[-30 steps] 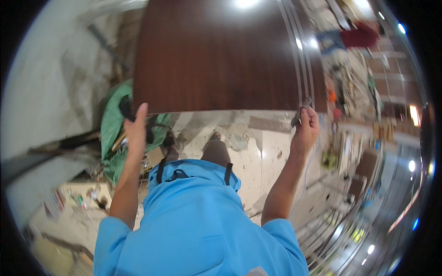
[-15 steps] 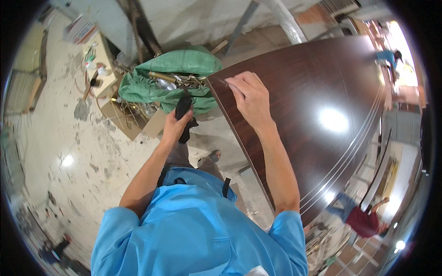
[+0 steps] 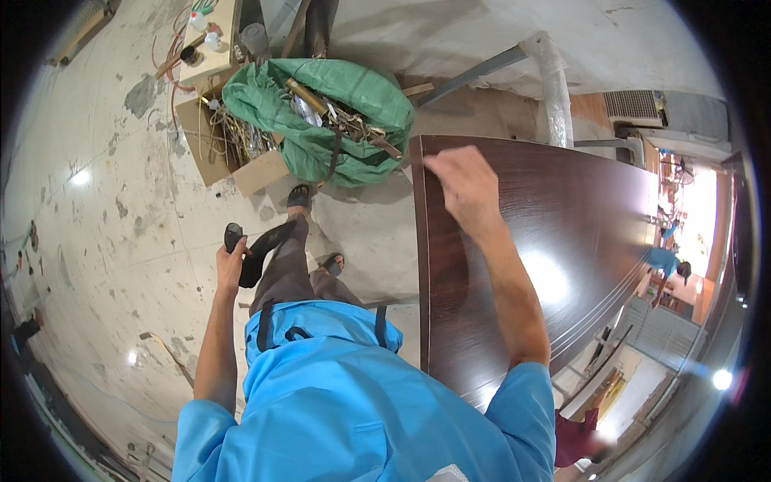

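Observation:
My left hand point(image 3: 229, 265) hangs low at my left side, closed round a dark, rounded black object point(image 3: 233, 235). Black, limp material point(image 3: 257, 259) hangs beside that hand against my leg; whether the two belong together I cannot tell. Over the near-left corner of a dark brown wood-grain panel point(image 3: 538, 209), my right hand point(image 3: 470, 193) is held with its fingers drawn together. It is slightly blurred, and whatever may be in the pinch is too small to make out. Pale lines run along the panel's right edge.
A green woven sack point(image 3: 373, 100) full of scraps stands ahead, with a cardboard box point(image 3: 193, 136) of strips beside it. Behind them is a small table point(image 3: 210, 60) with bottles. A plastic-wrapped post point(image 3: 554, 88) rises beyond the panel. Other people point(image 3: 665, 261) are at far right.
My left hand has moved left and down with the black object, away from the sack. My right hand stays over the panel's corner area. The view has shifted, and the sack appears further from my hands.

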The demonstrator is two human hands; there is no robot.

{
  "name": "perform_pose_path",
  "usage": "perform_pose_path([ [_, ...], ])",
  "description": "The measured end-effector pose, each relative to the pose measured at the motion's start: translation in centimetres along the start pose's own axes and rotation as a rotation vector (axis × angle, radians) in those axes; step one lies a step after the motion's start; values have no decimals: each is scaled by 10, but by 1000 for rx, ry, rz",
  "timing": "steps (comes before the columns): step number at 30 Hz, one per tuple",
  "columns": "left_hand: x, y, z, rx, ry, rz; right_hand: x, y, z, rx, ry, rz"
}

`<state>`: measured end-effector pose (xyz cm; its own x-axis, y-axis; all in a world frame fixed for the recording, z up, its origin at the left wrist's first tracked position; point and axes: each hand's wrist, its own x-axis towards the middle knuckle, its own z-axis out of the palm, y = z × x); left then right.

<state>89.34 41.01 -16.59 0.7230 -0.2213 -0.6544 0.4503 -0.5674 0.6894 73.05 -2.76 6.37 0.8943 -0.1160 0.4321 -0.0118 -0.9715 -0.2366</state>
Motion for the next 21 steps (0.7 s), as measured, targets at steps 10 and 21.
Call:
perform_pose_path([
  [10,-29,-49,42,40,-67,63,-5,-3,1,46,-43,-49],
  [21,-26,-166,-5,76,54,-171,-18,-2,-15,85,-89,-86],
])
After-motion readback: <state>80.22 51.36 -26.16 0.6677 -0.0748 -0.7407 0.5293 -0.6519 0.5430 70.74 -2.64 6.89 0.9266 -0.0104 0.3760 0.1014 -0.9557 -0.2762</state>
